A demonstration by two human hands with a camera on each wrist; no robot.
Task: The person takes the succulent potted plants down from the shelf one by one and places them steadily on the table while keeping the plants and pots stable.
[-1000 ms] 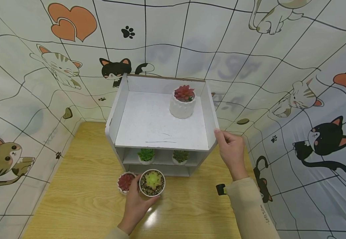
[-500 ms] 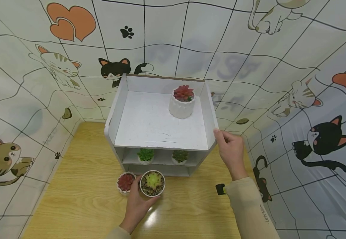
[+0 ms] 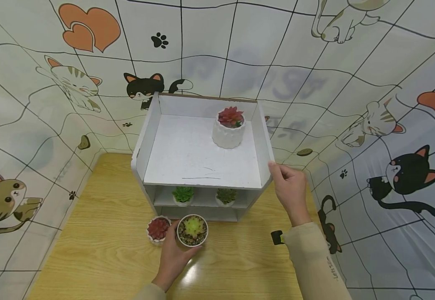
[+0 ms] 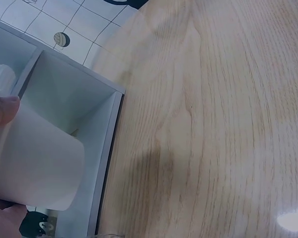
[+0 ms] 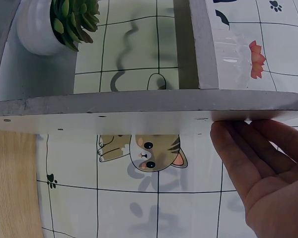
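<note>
My left fingers (image 3: 170, 236) grip a yellow-green potted succulent (image 3: 192, 230). My right fingers (image 5: 232, 150) hold the white shelf's side (image 3: 262, 143)

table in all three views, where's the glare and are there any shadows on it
Head view: a bright glare spot on the table near the left hand; left wrist view: glare at the lower right, plus a soft dark shadow beside the shelf; right wrist view: just a strip of table shows, with no clear glare or shadow.
</note>
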